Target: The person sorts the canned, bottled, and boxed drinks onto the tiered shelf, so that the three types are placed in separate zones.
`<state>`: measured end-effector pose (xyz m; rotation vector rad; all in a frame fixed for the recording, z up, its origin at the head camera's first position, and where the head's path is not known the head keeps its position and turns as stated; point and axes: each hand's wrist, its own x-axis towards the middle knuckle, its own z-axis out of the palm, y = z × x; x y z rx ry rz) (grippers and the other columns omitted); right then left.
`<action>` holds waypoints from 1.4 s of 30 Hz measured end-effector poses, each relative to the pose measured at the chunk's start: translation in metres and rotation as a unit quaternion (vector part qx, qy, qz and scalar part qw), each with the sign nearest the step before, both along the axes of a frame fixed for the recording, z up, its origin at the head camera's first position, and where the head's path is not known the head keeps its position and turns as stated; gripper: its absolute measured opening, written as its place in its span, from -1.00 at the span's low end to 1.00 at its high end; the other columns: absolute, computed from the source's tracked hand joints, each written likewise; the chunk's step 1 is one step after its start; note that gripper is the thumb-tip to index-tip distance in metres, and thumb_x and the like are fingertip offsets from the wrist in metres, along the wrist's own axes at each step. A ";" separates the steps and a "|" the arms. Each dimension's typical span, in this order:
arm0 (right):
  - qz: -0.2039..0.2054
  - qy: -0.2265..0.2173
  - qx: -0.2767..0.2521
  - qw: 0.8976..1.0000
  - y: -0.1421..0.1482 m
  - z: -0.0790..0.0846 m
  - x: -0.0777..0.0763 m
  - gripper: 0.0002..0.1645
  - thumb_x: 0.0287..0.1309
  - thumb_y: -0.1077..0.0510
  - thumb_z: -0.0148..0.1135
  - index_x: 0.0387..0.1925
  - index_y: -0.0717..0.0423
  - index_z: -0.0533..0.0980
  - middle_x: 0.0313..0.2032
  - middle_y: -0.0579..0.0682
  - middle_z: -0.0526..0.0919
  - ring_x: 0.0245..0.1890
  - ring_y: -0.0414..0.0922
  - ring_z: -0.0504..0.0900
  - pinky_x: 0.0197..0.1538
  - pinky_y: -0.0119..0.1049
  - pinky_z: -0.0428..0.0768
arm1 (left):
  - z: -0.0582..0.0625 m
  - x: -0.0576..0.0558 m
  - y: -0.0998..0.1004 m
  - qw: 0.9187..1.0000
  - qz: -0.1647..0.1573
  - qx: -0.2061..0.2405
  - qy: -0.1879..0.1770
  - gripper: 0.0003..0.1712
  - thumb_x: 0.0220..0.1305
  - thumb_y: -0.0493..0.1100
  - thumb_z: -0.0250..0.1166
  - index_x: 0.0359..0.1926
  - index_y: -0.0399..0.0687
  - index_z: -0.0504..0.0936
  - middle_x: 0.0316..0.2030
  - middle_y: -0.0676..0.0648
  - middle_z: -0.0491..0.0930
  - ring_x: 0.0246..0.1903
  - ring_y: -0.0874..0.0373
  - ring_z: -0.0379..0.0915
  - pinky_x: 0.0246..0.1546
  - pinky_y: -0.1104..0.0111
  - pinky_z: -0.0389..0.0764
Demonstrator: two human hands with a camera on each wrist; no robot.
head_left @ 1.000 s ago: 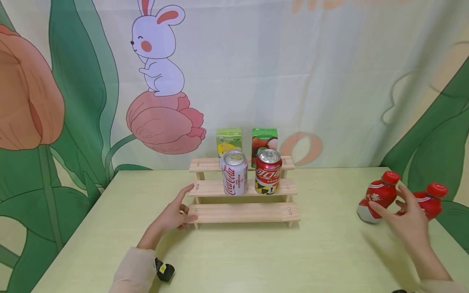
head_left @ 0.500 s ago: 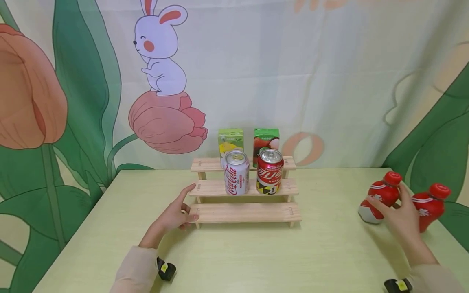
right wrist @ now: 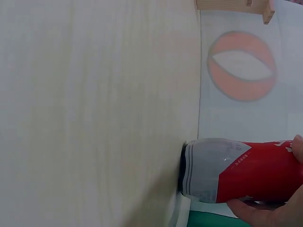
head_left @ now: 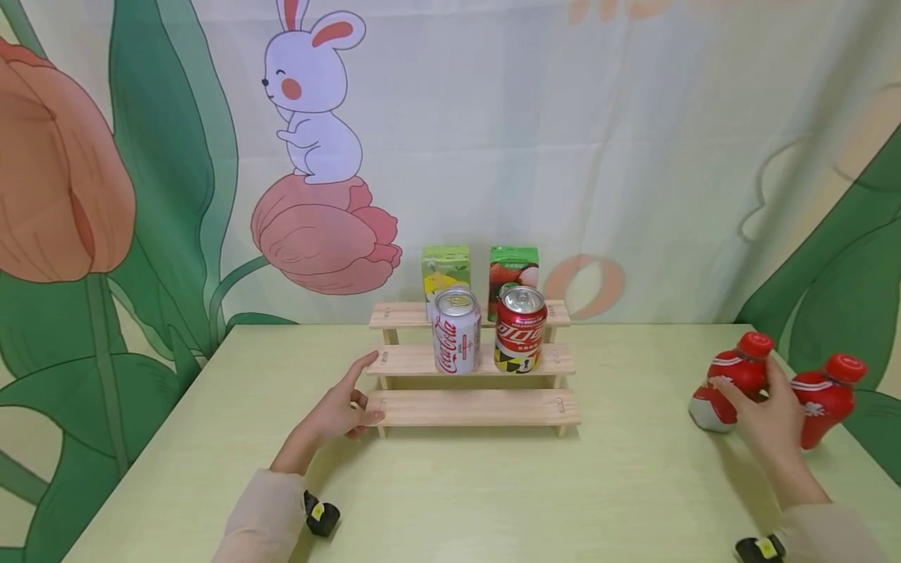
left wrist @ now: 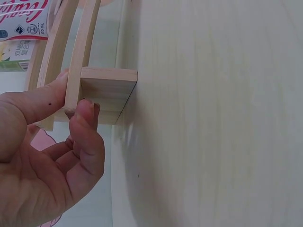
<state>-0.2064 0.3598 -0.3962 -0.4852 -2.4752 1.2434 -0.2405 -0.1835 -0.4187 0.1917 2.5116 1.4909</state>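
A three-step wooden rack (head_left: 472,408) stands on the table. My left hand (head_left: 336,410) grips the left end of its lowest step; in the left wrist view the thumb and a finger lie on opposite sides of the board (left wrist: 81,52). At the right, my right hand (head_left: 770,422) holds a red-and-white bottle (head_left: 739,369) with a red cap. The right wrist view shows this bottle's white lower part (right wrist: 208,168), its base at the table. Just right of that hand stands a second red bottle (head_left: 827,403), partly hidden by the hand.
On the middle step stand a white Coca-Cola can (head_left: 457,336) and a red cola can (head_left: 521,336). Behind them, a yellow-green carton (head_left: 446,266) and a green carton (head_left: 514,262) are on the top step. A printed curtain (head_left: 633,172) hangs behind the table (head_left: 493,500).
My right hand has shifted left and closed in on the nearer bottle, uncovering more of the second one. The left hand keeps its hold on the rack. The head view has turned slightly.
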 end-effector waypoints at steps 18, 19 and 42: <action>0.012 0.030 0.004 0.999 -0.007 0.019 0.026 -0.14 0.19 -0.06 0.11 0.40 -0.09 -0.07 0.22 0.33 0.21 -0.02 0.18 0.29 -0.43 -0.65 0.37 | 0.000 0.000 0.002 1.000 -0.001 -0.001 -0.004 0.04 0.06 -0.37 0.31 0.37 0.40 -0.07 -0.46 -0.19 0.39 -0.63 0.04 0.39 -0.67 0.31 0.45; 0.011 0.031 0.001 0.999 -0.008 0.020 0.028 -0.15 0.18 -0.06 0.12 0.40 -0.11 -0.05 0.21 0.33 0.22 -0.04 0.17 0.30 -0.43 -0.65 0.38 | 0.000 0.000 0.001 1.000 -0.001 -0.002 -0.004 0.04 0.06 -0.36 0.31 0.37 0.40 -0.07 -0.46 -0.19 0.40 -0.62 0.04 0.39 -0.67 0.31 0.45; 0.041 0.025 -0.028 0.998 -0.021 0.035 0.053 -0.09 0.17 -0.03 0.15 0.39 -0.18 -0.16 0.27 0.30 0.14 -0.22 -0.32 0.31 -0.38 -0.65 0.45 | 0.000 -0.002 0.001 1.000 0.010 -0.017 -0.004 0.06 0.04 -0.35 0.33 0.37 0.42 -0.07 -0.45 -0.18 0.41 -0.62 0.05 0.40 -0.66 0.30 0.48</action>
